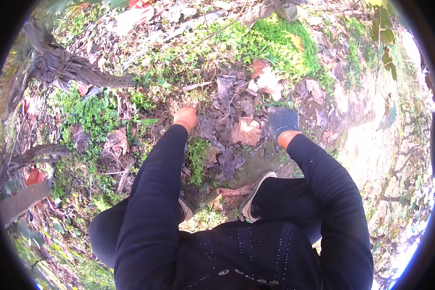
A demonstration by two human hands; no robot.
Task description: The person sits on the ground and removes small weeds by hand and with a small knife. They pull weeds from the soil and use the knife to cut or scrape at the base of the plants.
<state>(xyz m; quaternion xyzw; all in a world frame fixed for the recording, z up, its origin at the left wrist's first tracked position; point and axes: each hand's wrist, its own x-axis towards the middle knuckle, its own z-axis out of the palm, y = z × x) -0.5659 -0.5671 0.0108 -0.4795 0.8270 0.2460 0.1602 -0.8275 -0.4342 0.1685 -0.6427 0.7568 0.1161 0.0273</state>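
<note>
My left hand [186, 117] is bare and reaches down to the soil beside dry leaves and low weeds. Its fingers point away from the camera, so whatever they may hold is hidden. A grey-blue glove [282, 119] covers my right hand [283, 125], which is low over the ground at the right. Those fingers look curled under and out of sight. Between the two hands lie a pale brown dry leaf [246, 131] and darker crumpled leaves [224, 88]. A tuft of green grass [197, 157] grows just below my left hand.
A gnarled vine trunk [72, 69] leans in from the upper left, and another woody stem [264, 11] crosses the top. Bright green weeds [275, 47] spread ahead. A flat wooden-looking stake [25, 201] is at lower left. My shoes [255, 195] are close behind my hands.
</note>
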